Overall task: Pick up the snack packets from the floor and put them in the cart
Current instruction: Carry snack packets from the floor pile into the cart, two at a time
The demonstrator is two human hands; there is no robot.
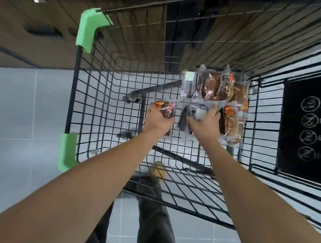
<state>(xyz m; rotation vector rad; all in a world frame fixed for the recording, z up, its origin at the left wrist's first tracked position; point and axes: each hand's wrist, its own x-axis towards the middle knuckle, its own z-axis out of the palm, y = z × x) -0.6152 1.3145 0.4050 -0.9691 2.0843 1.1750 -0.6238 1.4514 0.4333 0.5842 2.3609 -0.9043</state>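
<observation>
Both hands were reached down into the cart (74, 88), close above its wire base. The left hand (157, 118) was closed round a brown packet (165, 107), the fingers curled about its lower end so that the printed upper end stood out above the fist. The right hand (205, 121) was spread over a dark packet (194, 113), the thumb set at its near edge and the fingers laid across its far edge; whether that packet was gripped or only pressed down could not be told. Just beyond and to the right of the hands, a group of packets (216, 86) was already lain on the base against the far right corner, some overlapping one another. The task was judged to be well advanced: several packets had been delivered, and the two in hand were inside the cart and close to the others, though neither was yet seen to be released. No packet was seen on the floor (14, 100), but much of it was hidden by the arms and the cart, so it could not be said that none was left to be collected.
</observation>
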